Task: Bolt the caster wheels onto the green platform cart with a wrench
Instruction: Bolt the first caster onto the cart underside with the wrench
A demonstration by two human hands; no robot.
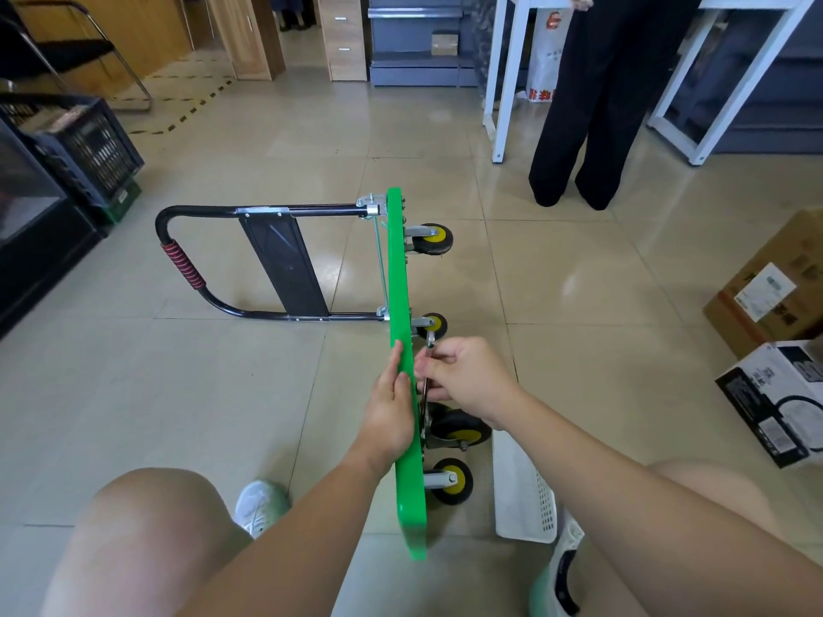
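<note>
A white basket (525,492) is seen on the tiled floor beside the near end of the green platform cart (403,282), which is stood on its long edge, with two near casters (450,480) projecting to the right. The left hand (392,403) is laid flat against the deck, fingers straight. The wrench (430,339) is pinched in the curled fingers of the right hand (467,376), its head set at the third caster (434,325). Farther on, a fourth caster (429,239) is mounted, and the black handle (196,260) is folded out to the left. A person in black trousers (592,104) is seen standing beyond.
</note>
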